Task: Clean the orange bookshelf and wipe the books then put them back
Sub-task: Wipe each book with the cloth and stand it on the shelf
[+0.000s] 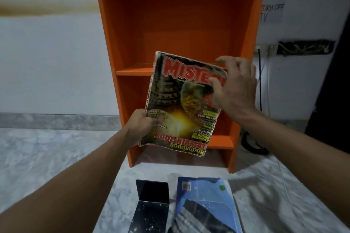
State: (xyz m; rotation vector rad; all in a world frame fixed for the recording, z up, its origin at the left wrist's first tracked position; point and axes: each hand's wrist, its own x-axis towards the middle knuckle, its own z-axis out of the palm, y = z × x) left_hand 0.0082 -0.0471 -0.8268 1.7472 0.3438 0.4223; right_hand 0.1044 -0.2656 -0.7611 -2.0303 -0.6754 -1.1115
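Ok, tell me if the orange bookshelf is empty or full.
Empty where visible: the orange bookshelf has a bare upper compartment; the magazine hides part of the lower one.

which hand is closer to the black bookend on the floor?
Left. The left hand grips the magazine at its lower-left edge, above the bookend; the right hand holds the top-right corner, higher and further right.
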